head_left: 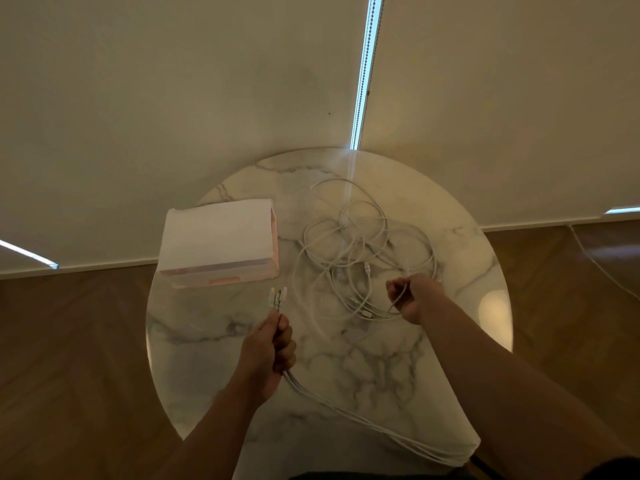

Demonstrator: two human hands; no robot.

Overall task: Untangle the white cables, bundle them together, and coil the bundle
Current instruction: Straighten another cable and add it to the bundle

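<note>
A tangle of white cables (360, 244) lies in loose loops on the far right half of the round marble table (214, 368). My left hand (268, 348) grips several cable ends together, with the plugs (278, 295) sticking up above the fist. From under that hand the gathered strands (363, 420) run down to the table's near right edge. My right hand (410, 295) is curled round a single cable at the near right side of the tangle.
A white and pink box (218, 240) stands on the table's far left, just behind my left hand. Wooden floor (69, 358) surrounds the table. A light wall with blinds rises behind it, and another thin cable (602, 268) trails on the floor at right.
</note>
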